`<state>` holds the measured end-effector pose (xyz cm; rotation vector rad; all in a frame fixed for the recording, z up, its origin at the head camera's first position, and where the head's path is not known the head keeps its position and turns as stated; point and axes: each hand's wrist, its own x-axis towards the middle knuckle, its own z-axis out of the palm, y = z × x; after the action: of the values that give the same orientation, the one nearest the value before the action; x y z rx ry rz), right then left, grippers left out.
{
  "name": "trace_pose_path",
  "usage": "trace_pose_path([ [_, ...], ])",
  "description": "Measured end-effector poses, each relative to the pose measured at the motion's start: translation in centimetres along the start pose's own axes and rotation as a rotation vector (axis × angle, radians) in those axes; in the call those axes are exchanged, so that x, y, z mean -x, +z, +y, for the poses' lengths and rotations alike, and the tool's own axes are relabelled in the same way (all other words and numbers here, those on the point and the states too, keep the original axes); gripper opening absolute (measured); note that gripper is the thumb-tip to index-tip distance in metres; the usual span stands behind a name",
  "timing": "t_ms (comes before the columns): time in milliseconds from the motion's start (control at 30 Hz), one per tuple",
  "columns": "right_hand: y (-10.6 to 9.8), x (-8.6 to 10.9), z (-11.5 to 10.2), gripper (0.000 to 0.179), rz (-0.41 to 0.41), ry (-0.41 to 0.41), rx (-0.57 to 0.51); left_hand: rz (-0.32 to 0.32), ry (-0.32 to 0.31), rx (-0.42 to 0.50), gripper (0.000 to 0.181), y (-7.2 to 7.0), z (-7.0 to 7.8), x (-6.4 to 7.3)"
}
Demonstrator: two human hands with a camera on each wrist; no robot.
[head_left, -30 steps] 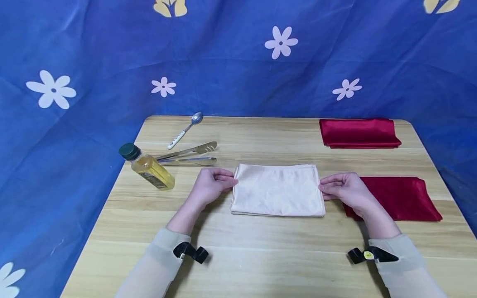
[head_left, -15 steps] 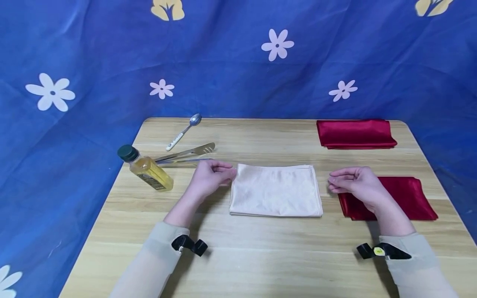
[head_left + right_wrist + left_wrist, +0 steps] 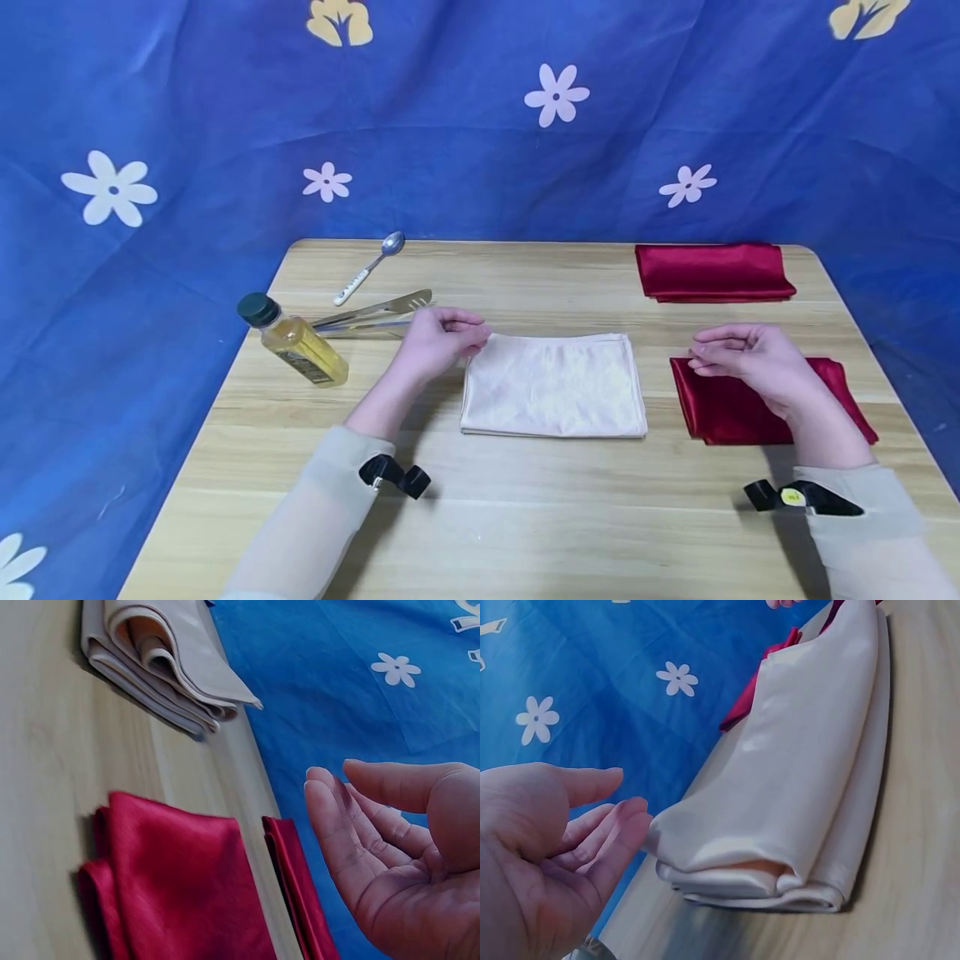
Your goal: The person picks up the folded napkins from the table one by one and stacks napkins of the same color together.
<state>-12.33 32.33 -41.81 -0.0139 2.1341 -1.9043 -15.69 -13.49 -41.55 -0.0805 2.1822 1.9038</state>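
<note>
A cream satin cloth (image 3: 555, 387), folded into a layered rectangle, lies flat at the middle of the wooden table. My left hand (image 3: 441, 343) is at its far left corner; in the left wrist view the thumb stands apart from the loosely bent fingers (image 3: 626, 832), whose tips are right by the cloth's corner, pinching nothing. Over a folded dark red satin cloth (image 3: 727, 412) on the right hovers my right hand (image 3: 757, 367). Its thumb and fingers are relaxed with a gap between them, and it holds nothing, as the right wrist view shows.
Another folded red cloth (image 3: 716, 271) lies at the far right. On the left, a bottle of yellow liquid (image 3: 307, 350) with a green cap stands beside metal cutlery (image 3: 375, 308). A spoon (image 3: 367, 268) lies behind. A blue flowered curtain (image 3: 480, 150) hangs beyond the table.
My right hand has let go of the cream cloth's right edge and moved right, over the red cloth. My left hand has shifted up from the left edge to the far corner, its grip released.
</note>
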Motion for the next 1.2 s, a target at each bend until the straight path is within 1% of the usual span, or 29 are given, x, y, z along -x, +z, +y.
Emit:
trace_pose_path([
  [100,-0.8,0.1,-0.2,0.014,-0.002,-0.001,-0.026,-0.013,0.006,0.015,0.029,0.4,0.2,-0.4],
  [233,-1.8,0.0,-0.4,0.012,0.010,0.001,-0.031,-0.028,0.007,0.043,0.027,1.0,0.7,-0.7],
  [367,-3.1,0.0,-0.5,0.013,0.031,0.006,-0.056,-0.040,0.001,0.075,0.026,1.9,1.2,-1.1],
  [467,-4.0,-0.1,-0.4,0.015,0.041,-0.002,-0.109,-0.053,-0.009,0.089,0.029,2.3,1.4,-1.5],
  [533,-4.5,-0.2,-0.3,0.016,0.060,-0.010,-0.111,-0.059,-0.016,0.094,0.029,2.5,1.6,-1.8],
  [633,-5.2,-0.2,-0.2,0.018,0.063,-0.024,-0.124,-0.060,-0.025,0.099,0.029,2.7,1.8,-2.2],
  [767,-6.2,-0.2,-0.2,0.019,0.074,-0.022,-0.090,-0.064,-0.031,0.121,0.029,3.2,2.4,-2.7],
  [867,-6.9,-0.2,-0.3,0.020,0.103,-0.006,-0.059,-0.077,-0.037,0.139,0.029,3.9,2.7,-3.2],
  [967,-7.7,-0.3,-0.3,0.020,0.112,0.007,-0.073,-0.089,-0.043,0.159,0.029,4.6,2.9,-3.7],
  [1067,-8.6,-0.4,-0.1,0.021,0.114,0.026,-0.088,-0.094,-0.051,0.156,0.028,5.1,2.9,-4.2],
  [1200,-9.8,-0.7,0.3,0.020,0.127,0.054,-0.068,-0.087,-0.075,0.115,0.027,5.5,2.6,-5.0],
])
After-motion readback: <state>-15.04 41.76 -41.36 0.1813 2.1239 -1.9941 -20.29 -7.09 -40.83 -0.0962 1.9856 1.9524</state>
